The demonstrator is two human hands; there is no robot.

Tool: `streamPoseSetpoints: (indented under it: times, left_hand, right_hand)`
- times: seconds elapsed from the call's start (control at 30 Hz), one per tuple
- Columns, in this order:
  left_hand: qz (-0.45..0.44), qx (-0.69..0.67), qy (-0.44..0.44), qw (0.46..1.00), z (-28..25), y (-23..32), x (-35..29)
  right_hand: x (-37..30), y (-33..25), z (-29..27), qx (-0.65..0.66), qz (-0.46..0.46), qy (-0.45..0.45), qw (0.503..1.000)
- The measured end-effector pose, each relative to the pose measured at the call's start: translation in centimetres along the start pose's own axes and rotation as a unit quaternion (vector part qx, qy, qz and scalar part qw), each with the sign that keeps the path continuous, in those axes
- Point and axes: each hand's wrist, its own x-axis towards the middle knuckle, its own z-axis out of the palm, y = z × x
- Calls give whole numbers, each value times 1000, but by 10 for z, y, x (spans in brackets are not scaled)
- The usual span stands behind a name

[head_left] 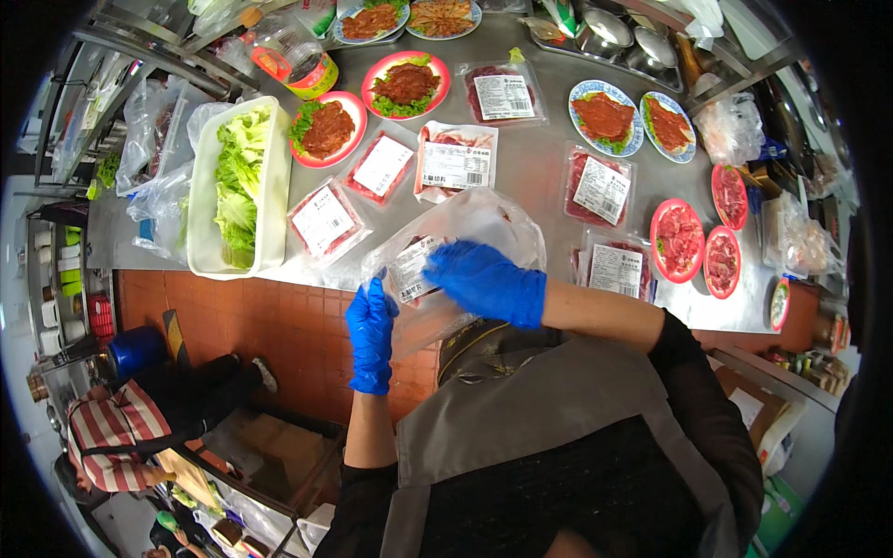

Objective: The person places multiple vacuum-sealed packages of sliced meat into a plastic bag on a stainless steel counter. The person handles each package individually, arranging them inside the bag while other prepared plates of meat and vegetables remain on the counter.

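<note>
Both my hands wear blue gloves and work at a large clear plastic bag (pixel 507 223) at the counter's near edge. My left hand (pixel 372 337) is closed, pinching the bag's left edge with fingertips together. My right hand (pixel 488 284) lies across the bag's front with its fingers curled against the plastic, a little blurred. Inside the bag, partly covered by my right hand, shows a labelled meat packet (pixel 411 270). Just beyond it on the steel counter lies another vacuum packet of sliced meat (pixel 456 163), next to flat red meat packets (pixel 327 221) with white labels.
At the left stands a white tub (pixel 279 186) of lettuce (pixel 238 191). Beyond are plates of marinated meat (pixel 406 84) and an oil bottle (pixel 302 65). More meat packets (pixel 600 189) and red-rimmed plates (pixel 677 244) lie right. A co-worker (pixel 139 418) stands behind, lower left.
</note>
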Motion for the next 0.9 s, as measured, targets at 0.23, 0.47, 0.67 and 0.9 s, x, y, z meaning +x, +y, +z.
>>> streamPoseSetpoints:
  times: [0.23, 0.47, 0.67, 0.9]
  left_hand:
    - [-34, -90, -28, 995, 25, 9, -4]
    - [16, -22, -39, 999, 3, 16, 34]
    - [256, 337, 76, 903, 6, 71, -2]
    - [304, 498, -128, 802, 65, -26, 32]
  right_hand:
    - [-33, 48, 9, -172, 23, 123, 977]
    - [-49, 62, 11, -50, 104, 139, 984]
    - [-58, 61, 6, -143, 158, 175, 961]
    - [-66, 54, -20, -98, 160, 61, 980]
